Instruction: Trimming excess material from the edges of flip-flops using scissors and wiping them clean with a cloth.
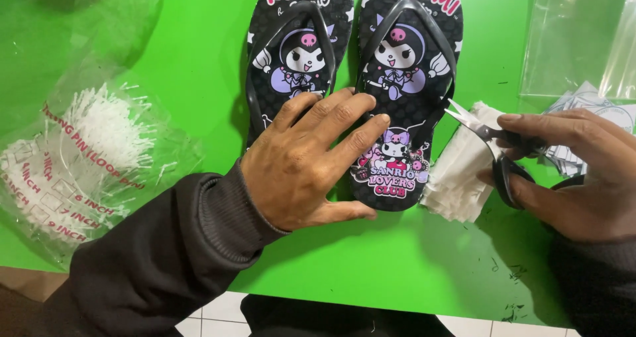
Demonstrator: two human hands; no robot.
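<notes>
A bright green table [199,58] fills most of the view, with a strip of pale tiled floor [218,314] showing along its near edge.

On the table, at the top centre, lies a pair of black flip-flops with cartoon prints, side by side and touching along their inner edges, heels toward the person. The left flip-flop [298,52] is partly covered at its heel; the right flip-flop [405,92] shows its whole printed sole and black strap.

At the left edge sits a clear plastic bag [86,158] with red lettering, holding a heap of thin white plastic loop pins. In the top right corner lies another clear plastic bag [570,32], flat and see-through.

The left hand [311,165], in a dark sleeve, lies flat across the heels of both flip-flops, fingers spread apart and pressing down, closed on nothing.

The right hand [583,171] is at the right edge, fingers curled through the black handles of a small pair of scissors [493,141] and clamped on them. The scissor blades are slightly apart and point toward the right flip-flop, just beside its outer edge.

Under the scissors, between the right flip-flop and the right hand, lies a stack of white paper tags [457,178]. Behind the right hand are a few more pale printed tags [586,98].
</notes>
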